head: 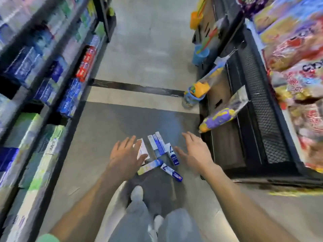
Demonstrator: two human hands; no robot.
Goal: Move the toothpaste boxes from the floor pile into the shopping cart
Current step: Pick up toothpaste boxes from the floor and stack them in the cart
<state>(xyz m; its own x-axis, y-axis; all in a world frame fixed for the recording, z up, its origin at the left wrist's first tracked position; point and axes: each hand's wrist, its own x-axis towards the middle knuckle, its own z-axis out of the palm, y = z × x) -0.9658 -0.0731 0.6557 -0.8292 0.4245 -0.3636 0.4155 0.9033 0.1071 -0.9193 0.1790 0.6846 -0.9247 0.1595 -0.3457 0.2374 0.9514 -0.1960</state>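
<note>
Ok so from my head cam, going left to right: far left is a shelf rack (57, 88) w/ boxed stuff, blue and red cartons up top, green/white packs lower down, all pretty blurry tbh. Then my left hand (125, 154), fingers straight and spread apart, gripping nothing, hovering over the left side of the toothpaste boxes (158, 152). It overlaps a white box (142, 149) in the view, can't tell if it's actually touching it. The pile sits on the grey floor (97, 137) in the middle of the aisle, just ahead of my shoes (137, 193). Mostly blue/white cartons, a few side by side pointing away from me, a couple lying crossways at the near end. Right hand (195, 151) next, also flat w/ fingers fanned out, nothing in it, over the right edge of the pile. Right of that is a black wire mesh rack (258, 119) w/ snack bags (297, 49) stacked on top, plus a purple/yellow bag (218, 119) hanging off its side. Blue bucket (192, 97) w/ toys on the floor further up the aisle.
</note>
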